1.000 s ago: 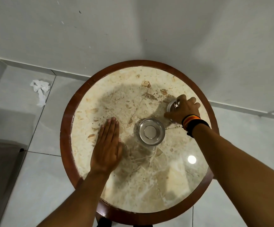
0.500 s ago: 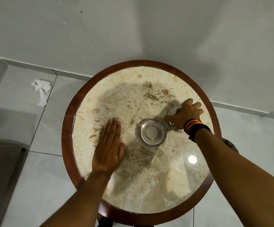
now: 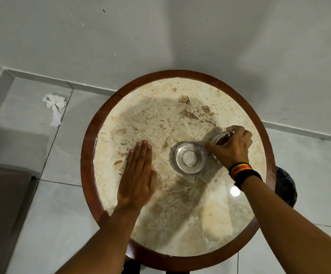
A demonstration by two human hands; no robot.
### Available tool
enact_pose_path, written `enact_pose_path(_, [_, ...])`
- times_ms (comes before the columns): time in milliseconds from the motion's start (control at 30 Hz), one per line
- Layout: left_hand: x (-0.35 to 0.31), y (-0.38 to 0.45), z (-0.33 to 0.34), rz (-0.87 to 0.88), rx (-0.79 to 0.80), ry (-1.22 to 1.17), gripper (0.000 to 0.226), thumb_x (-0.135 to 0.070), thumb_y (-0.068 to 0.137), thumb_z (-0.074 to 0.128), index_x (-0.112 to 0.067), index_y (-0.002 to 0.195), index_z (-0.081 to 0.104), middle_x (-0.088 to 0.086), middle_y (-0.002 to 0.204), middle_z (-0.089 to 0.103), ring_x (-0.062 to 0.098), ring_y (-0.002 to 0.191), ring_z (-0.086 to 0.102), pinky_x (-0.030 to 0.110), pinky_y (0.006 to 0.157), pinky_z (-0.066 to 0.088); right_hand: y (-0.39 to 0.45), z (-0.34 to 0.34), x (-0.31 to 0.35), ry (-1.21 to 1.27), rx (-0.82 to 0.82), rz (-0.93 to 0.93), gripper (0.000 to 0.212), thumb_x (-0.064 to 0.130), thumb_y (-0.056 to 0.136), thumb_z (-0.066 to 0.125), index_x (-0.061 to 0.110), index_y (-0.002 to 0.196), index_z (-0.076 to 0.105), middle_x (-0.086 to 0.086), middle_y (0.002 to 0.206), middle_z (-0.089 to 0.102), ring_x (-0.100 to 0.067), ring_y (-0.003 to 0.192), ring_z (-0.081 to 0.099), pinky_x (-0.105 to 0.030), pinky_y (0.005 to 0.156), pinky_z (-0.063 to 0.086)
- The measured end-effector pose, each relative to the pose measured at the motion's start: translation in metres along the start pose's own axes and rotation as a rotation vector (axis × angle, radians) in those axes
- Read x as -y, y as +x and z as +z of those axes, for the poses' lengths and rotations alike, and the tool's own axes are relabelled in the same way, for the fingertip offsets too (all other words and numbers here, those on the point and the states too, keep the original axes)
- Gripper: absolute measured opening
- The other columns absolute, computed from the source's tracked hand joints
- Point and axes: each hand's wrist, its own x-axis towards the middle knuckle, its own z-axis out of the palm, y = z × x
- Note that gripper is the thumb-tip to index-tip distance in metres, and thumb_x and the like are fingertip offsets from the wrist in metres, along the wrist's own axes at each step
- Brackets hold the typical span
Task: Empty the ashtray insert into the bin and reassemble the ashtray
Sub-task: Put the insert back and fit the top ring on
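Nearest me, at the bottom of the frame, both bare forearms reached up over the round marble-topped table (image 3: 180, 224) with its dark wooden rim. My left hand (image 3: 138, 176) lay flat, palm down, on the stone at centre left, fingers straight and pressed together, holding nothing. Just right of it, near the middle of the frame, the metal ashtray base (image 3: 189, 158) stood on the tabletop, a shallow silver bowl with a pale round centre. My right hand (image 3: 229, 148), with striped and black bands (image 3: 241, 172) at the wrist, sat right of centre, its fingers curled around the small ashtray insert (image 3: 221, 137); the insert was tilted and showed something dark inside. I could not tell whether it was touching the table. At the right edge, partly hidden under the tabletop, I saw a dark bin (image 3: 285, 186) on the floor. In the upper left, crumpled white tissue (image 3: 54, 106) lay on the grey tiles near the wall.
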Motion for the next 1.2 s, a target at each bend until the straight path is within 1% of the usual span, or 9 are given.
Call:
enact_pose_path(100, [0.001, -0.001, 0.002, -0.001, -0.008, -0.001, 0.063, -0.028, 0.108, 0.023, -0.004, 0.166, 0.023, 0.012, 0.177, 0.018, 0.026, 0.166, 0.012, 0.051, 0.133, 0.024, -0.015, -0.005, 0.007, 0.093, 0.099, -0.145, 0.075, 0.041, 0.066, 0.087, 0.02, 0.125, 0.045, -0.007, 0.134, 0.035, -0.026, 0.124, 0.036, -0.038, 0.098, 0.05])
enact_pose_path(167, [0.001, -0.001, 0.002, 0.002, -0.023, -0.005, 0.062, -0.028, 0.108, 0.024, -0.004, 0.165, 0.024, 0.012, 0.177, 0.019, 0.026, 0.166, 0.013, 0.051, 0.133, 0.024, -0.026, -0.008, 0.017, 0.062, 0.21, -0.263, 0.083, 0.048, 0.065, 0.084, 0.021, 0.131, 0.041, -0.005, 0.137, 0.033, -0.026, 0.125, 0.037, -0.038, 0.098, 0.049])
enact_pose_path(300, [0.002, -0.001, 0.004, 0.012, -0.052, -0.016, 0.062, -0.026, 0.108, 0.027, -0.004, 0.165, 0.026, 0.013, 0.176, 0.022, 0.026, 0.166, 0.015, 0.052, 0.132, 0.025, -0.044, -0.004, 0.043, -0.124, 0.411, -0.405, 0.106, 0.053, 0.061, 0.082, 0.028, 0.146, 0.023, -0.002, 0.161, 0.006, -0.038, 0.144, 0.022, -0.056, 0.11, 0.039])
enact_pose_path(400, [0.002, -0.001, 0.004, 0.015, -0.053, 0.02, 0.063, -0.026, 0.106, 0.029, -0.003, 0.165, 0.027, 0.014, 0.176, 0.024, 0.028, 0.165, 0.017, 0.053, 0.131, 0.028, -0.05, 0.008, 0.057, -0.26, 0.48, -0.448, 0.118, 0.05, 0.058, 0.085, 0.027, 0.15, 0.015, -0.003, 0.164, -0.006, -0.04, 0.147, 0.016, -0.061, 0.11, 0.035])
enact_pose_path(533, [0.001, 0.0, 0.001, 0.005, -0.043, 0.018, 0.062, -0.026, 0.107, 0.028, -0.003, 0.164, 0.028, 0.014, 0.175, 0.025, 0.029, 0.164, 0.019, 0.054, 0.13, 0.03, -0.054, 0.021, 0.059, -0.346, 0.484, -0.463, 0.118, 0.048, 0.06, 0.086, 0.02, 0.152, 0.017, -0.01, 0.165, -0.004, -0.039, 0.148, 0.014, -0.059, 0.112, 0.032])
enact_pose_path(633, [-0.001, 0.0, -0.001, 0.002, -0.04, 0.012, 0.061, -0.026, 0.107, 0.027, -0.003, 0.164, 0.03, 0.014, 0.175, 0.026, 0.029, 0.164, 0.02, 0.054, 0.131, 0.03, -0.055, 0.024, 0.057, -0.384, 0.426, -0.484, 0.113, 0.048, 0.061, 0.084, 0.016, 0.15, 0.023, -0.014, 0.164, 0.004, -0.039, 0.147, 0.018, -0.056, 0.112, 0.031])
enact_pose_path(767, [-0.002, 0.0, -0.004, 0.001, -0.043, 0.017, 0.061, -0.026, 0.107, 0.028, -0.003, 0.163, 0.031, 0.014, 0.174, 0.027, 0.03, 0.164, 0.021, 0.052, 0.131, 0.03, -0.049, 0.02, 0.057, -0.355, 0.362, -0.478, 0.111, 0.049, 0.06, 0.084, 0.016, 0.149, 0.026, -0.014, 0.162, 0.012, -0.038, 0.145, 0.023, -0.055, 0.112, 0.033])
enact_pose_path(1067, [-0.003, 0.0, -0.005, -0.002, -0.049, 0.015, 0.06, -0.026, 0.107, 0.03, -0.002, 0.162, 0.032, 0.014, 0.173, 0.029, 0.03, 0.163, 0.023, 0.053, 0.13, 0.032, -0.039, 0.026, 0.052, -0.357, 0.409, -0.474, 0.099, 0.045, 0.06, 0.084, 0.011, 0.141, 0.037, -0.012, 0.149, 0.029, -0.034, 0.138, 0.03, -0.047, 0.108, 0.037])
enact_pose_path(1200, [-0.001, 0.0, -0.003, 0.005, -0.055, 0.009, 0.062, -0.025, 0.105, 0.031, -0.002, 0.163, 0.032, 0.014, 0.174, 0.028, 0.029, 0.163, 0.022, 0.053, 0.13, 0.031, -0.039, 0.028, 0.045, -0.323, 0.398, -0.493, 0.095, 0.048, 0.064, 0.083, 0.013, 0.14, 0.039, -0.01, 0.152, 0.027, -0.032, 0.142, 0.027, -0.044, 0.114, 0.029])
